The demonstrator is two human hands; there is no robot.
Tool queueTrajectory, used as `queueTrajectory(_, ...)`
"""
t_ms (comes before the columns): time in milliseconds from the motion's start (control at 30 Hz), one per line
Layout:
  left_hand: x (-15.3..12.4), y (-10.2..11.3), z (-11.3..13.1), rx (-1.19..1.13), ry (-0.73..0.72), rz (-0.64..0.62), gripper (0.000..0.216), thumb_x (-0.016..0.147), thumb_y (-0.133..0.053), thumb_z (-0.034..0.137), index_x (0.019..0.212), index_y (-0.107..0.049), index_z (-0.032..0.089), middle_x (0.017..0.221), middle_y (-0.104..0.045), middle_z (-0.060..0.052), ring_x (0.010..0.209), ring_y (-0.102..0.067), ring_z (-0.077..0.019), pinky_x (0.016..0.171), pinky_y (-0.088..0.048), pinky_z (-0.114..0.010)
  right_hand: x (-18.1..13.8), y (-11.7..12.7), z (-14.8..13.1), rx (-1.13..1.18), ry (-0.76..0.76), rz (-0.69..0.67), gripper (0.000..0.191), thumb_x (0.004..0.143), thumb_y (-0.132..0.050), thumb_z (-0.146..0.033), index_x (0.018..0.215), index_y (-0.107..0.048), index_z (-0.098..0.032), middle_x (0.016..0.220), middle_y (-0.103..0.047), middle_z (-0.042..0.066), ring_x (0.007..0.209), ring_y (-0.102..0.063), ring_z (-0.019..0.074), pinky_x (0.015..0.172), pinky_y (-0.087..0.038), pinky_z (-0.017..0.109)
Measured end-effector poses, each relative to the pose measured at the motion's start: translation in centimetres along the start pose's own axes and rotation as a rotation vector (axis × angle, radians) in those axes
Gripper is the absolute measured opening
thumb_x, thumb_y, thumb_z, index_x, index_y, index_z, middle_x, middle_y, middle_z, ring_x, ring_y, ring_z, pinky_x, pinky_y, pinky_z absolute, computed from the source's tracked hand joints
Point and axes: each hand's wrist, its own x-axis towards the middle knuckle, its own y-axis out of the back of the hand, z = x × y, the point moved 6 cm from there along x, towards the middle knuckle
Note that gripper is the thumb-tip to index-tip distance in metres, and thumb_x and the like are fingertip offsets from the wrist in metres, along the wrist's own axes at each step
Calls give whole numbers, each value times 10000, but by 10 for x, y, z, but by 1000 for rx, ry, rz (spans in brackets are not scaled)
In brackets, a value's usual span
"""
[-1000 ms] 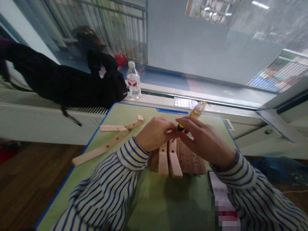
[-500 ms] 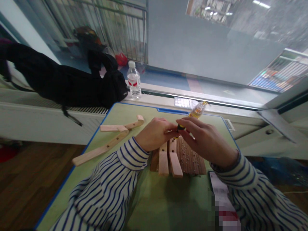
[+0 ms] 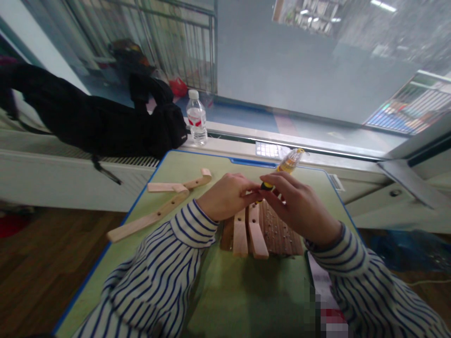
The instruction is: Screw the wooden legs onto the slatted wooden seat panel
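Above the brown ridged block (image 3: 282, 230), my right hand (image 3: 299, 202) pinches a small screwdriver (image 3: 267, 186) with a black-and-yellow handle. The fingers of my left hand (image 3: 229, 195) are closed together against its lower end; what they grip is hidden. A bit of yellow shows just below the fingertips. Two pale wooden pieces (image 3: 240, 239) with drilled holes lie side by side on the block, their far ends under my hands. Many small shiny points dot the block's surface. To the left lie two more hooked wooden pieces (image 3: 150, 218) with holes, partly overlapping.
The green table (image 3: 225, 286) has a blue rim. Behind my right hand is a clear, yellow-tipped container (image 3: 291, 160). A water bottle (image 3: 196, 119) and a black bag (image 3: 116, 119) rest on the sill by the window. A phone-like flat object (image 3: 322, 277) lies near my right forearm.
My right hand has shifted slightly and its fingers have turned a little on the screwdriver handle, showing more yellow. My left hand and the wooden pieces stay put.
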Motion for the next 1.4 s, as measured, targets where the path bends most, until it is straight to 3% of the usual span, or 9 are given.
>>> queueTrajectory(267,0,5,2,0,20,79,184,792,-608,353,882,-687,213,731,-632,-5,710,-562,-126,661,-412,-235,2,2,-5,-15,14,-63,272,878,-446,-242,1134,-514,-182,1084,-588,67,849,-588,156,732,-465,305)
queueTrajectory(467,1,1,-1,-2,39,26,205,804,-586,370,822,-681,189,725,-614,-13,706,-549,-125,659,-408,-232,4,9,-12,-89,69,-90,450,861,-472,-243,1298,-391,-172,1237,-536,96,909,-600,190,749,-482,336)
queueTrajectory(733,1,-2,-4,-42,26,26,221,829,-553,376,840,-679,195,733,-638,-7,719,-556,-125,677,-403,-233,2,6,-10,-118,75,-95,310,888,-417,-222,1184,-498,-173,1209,-571,76,999,-584,204,839,-468,348)
queueTrajectory(900,2,-2,-1,-52,15,-22,264,857,-509,379,842,-671,171,739,-644,-14,717,-563,-123,679,-400,-233,0,5,-8,-106,58,-71,328,870,-442,-201,1194,-484,-169,1179,-578,72,971,-586,192,827,-464,334)
queueTrajectory(1100,2,-2,2,-51,-27,-60,241,876,-486,334,884,-669,177,753,-652,-13,734,-564,-124,685,-398,-231,-1,0,-2,-68,15,-23,307,887,-443,-279,1173,-484,-174,1093,-594,58,781,-592,141,686,-473,291)
queueTrajectory(1400,1,4,3,-21,-2,73,198,802,-600,346,924,-693,220,782,-679,-10,750,-596,-126,707,-408,-235,0,0,2,-81,-14,-19,272,889,-437,-284,1132,-499,-179,1045,-605,54,763,-598,141,650,-466,283)
